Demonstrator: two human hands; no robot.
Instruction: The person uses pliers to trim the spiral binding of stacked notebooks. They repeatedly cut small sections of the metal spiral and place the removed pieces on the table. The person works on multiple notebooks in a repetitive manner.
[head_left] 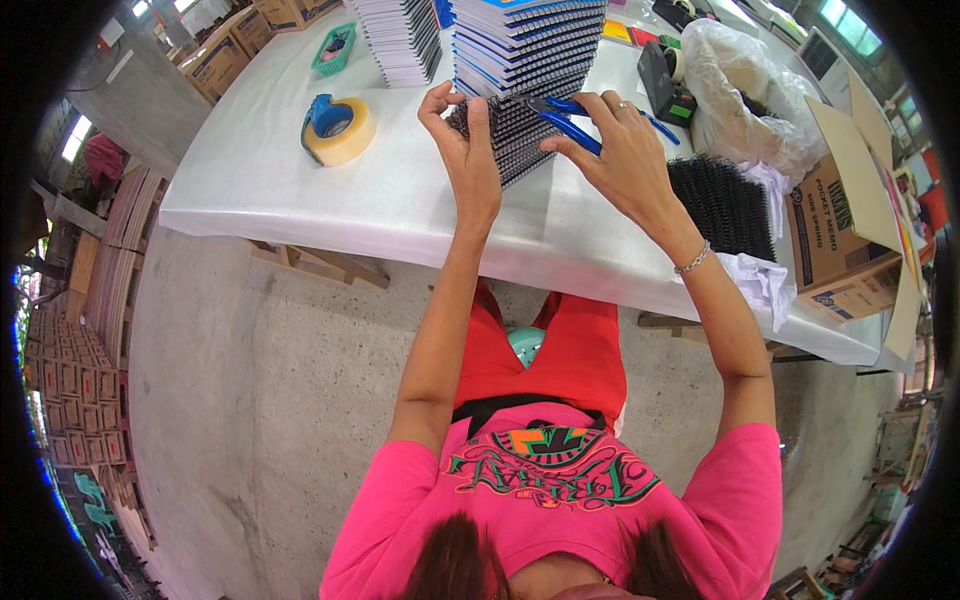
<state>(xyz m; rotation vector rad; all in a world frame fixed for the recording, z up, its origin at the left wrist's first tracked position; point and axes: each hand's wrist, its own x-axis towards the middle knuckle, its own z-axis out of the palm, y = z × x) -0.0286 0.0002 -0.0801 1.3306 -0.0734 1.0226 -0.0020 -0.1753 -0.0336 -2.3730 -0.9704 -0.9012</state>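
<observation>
A tall stack of spiral notebooks (525, 50) stands on the table in front of me, with black coil bindings (520, 150) along its near side. At the left end of these coils, my left hand (467, 150) is closed, thumb and fingertips pinching the corner of a notebook. My right hand (630, 150) grips blue-handled cutting pliers (572, 130), whose jaws point left against the coiled edge. One handle runs behind the fingers. A second stack of notebooks (398, 40) stands farther left.
A roll of tape (342, 130) and a green basket (333, 50) lie to the left. On the right are loose black coils (725, 205), a clear plastic bag (725, 80), a black device (665, 85) and an open cardboard box (845, 230). The table (230, 190) has a white cover.
</observation>
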